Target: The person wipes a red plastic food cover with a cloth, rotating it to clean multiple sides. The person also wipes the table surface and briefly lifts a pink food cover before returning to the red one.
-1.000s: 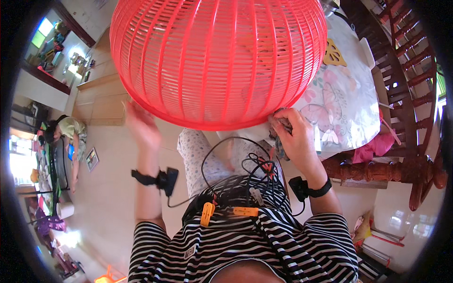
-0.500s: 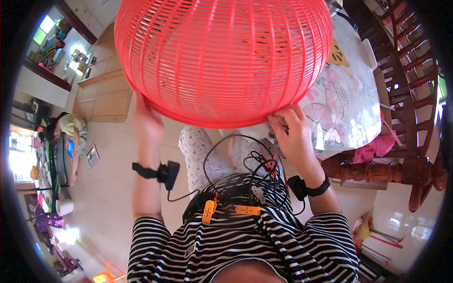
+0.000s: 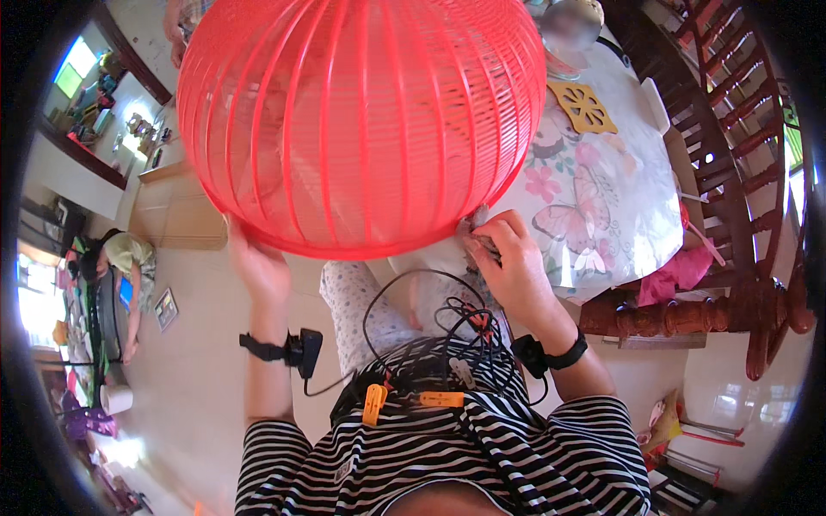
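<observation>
A large red slotted plastic dome, which looks like a food cover (image 3: pixel 361 138), is raised in front of me with its rim toward me. My left hand (image 3: pixel 261 271) grips the rim at the left; its fingertips are partly hidden behind the plastic. At the right part of the rim, my right hand (image 3: pixel 516 262) has its fingers closed on a crumpled grey cloth (image 3: pixel 479 232). The cloth touches the rim.
To the right stands a table with a floral plastic cover (image 3: pixel 619 206), bearing a yellow cut-out trivet (image 3: pixel 585 107). Beyond it is a dark wooden railing (image 3: pixel 757 146). Black cables (image 3: pixel 465 331) lie over my lap. Another person (image 3: pixel 129 254) bends at the far left.
The dome has shifted left and a little toward me, turning as it moved. Both hands have moved with it, the right one leftward and lower. More of the table and the trivet shows.
</observation>
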Tool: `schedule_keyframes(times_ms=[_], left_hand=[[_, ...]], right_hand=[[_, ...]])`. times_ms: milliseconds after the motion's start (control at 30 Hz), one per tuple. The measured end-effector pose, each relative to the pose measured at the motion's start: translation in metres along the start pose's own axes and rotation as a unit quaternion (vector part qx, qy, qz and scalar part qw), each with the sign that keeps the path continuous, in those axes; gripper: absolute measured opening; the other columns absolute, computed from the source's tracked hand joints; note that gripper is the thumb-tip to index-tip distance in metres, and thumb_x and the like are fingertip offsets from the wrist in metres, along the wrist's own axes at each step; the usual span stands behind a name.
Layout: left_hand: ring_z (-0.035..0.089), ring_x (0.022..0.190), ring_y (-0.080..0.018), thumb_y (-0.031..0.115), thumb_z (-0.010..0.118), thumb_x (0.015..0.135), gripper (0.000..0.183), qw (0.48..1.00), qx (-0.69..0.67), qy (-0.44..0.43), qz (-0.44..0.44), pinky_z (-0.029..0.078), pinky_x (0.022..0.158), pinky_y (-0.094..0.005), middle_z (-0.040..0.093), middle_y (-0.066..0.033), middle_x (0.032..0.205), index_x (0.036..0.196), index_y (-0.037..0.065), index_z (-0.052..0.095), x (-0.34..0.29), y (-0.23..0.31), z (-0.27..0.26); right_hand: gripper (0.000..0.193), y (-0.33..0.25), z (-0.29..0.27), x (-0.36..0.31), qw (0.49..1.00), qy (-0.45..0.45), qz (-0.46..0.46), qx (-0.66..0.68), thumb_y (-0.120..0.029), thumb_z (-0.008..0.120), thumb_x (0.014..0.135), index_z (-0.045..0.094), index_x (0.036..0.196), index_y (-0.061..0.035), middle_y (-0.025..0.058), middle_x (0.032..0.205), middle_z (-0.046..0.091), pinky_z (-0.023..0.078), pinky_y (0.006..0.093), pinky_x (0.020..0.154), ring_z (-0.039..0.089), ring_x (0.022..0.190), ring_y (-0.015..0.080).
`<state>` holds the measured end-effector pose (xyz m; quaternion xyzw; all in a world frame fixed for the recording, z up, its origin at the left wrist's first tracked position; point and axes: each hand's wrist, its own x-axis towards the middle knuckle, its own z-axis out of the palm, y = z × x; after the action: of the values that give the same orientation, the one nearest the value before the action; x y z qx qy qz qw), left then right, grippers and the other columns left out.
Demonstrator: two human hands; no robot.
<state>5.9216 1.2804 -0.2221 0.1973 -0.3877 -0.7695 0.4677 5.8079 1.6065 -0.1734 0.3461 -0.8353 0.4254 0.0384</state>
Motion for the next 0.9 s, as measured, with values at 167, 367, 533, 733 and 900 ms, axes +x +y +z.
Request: schedule_keyframes(times_ms=[167,367,533,733,900], left_hand=[[0.061,0.114,-0.014,0.038,0.047,0.107,0.041,0.998,0.027,-0.047,-0.045,0.049,0.095,-0.0327,0.062,-0.0027,0.131,0.134,0.009,0.054,-0.005,-0.008,0.006],[0.061,0.114,-0.016,0.042,0.044,0.107,0.043,0.99,0.02,-0.093,-0.104,0.051,0.091,-0.0357,0.063,-0.0028,0.129,0.135,0.01,0.053,-0.046,-0.026,0.021],[0.064,0.113,-0.0184,0.044,0.043,0.107,0.047,0.98,0.015,-0.157,-0.126,0.051,0.096,-0.0382,0.063,-0.0061,0.13,0.137,0.009,0.05,-0.066,-0.023,0.033],[0.065,0.113,-0.022,0.042,0.048,0.106,0.047,0.936,0.019,-0.217,-0.275,0.051,0.1,-0.0422,0.064,-0.0089,0.13,0.138,0.008,0.051,-0.106,-0.03,0.044],[0.059,0.123,-0.0222,0.046,0.047,0.105,0.051,0.959,0.024,-0.204,-0.196,0.044,0.107,-0.0432,0.061,-0.0077,0.137,0.142,0.011,0.049,-0.078,-0.021,0.02]], right_hand=[[0.014,-0.001,0.001,-0.002,1.0,0.0,0.017,-0.003,-0.008,0.071,0.088,0.064,0.097,0.0004,0.0183,0.099,0.06,0.053,0.0437,0.074,0.064,0.085,0.0393],[0.014,-0.001,0.002,0.004,0.999,0.023,0.025,0.023,-0.008,0.072,0.088,0.064,0.094,0.0019,0.0184,0.097,0.06,0.053,0.0403,0.073,0.065,0.084,0.0361],[0.015,0.001,0.006,0.003,0.998,0.029,0.031,0.035,-0.008,0.072,0.088,0.064,0.094,0.0018,0.018,0.096,0.06,0.053,0.041,0.073,0.065,0.084,0.0364],[0.014,0.0,0.006,0.004,1.0,0.019,0.017,0.018,-0.008,0.072,0.088,0.064,0.095,0.0018,0.0176,0.097,0.06,0.054,0.0413,0.075,0.065,0.086,0.0366],[0.014,-0.003,0.003,0.004,0.998,0.002,0.035,0.044,-0.008,0.071,0.088,0.064,0.096,0.0017,0.0179,0.1,0.06,0.055,0.0408,0.075,0.066,0.087,0.0364]])
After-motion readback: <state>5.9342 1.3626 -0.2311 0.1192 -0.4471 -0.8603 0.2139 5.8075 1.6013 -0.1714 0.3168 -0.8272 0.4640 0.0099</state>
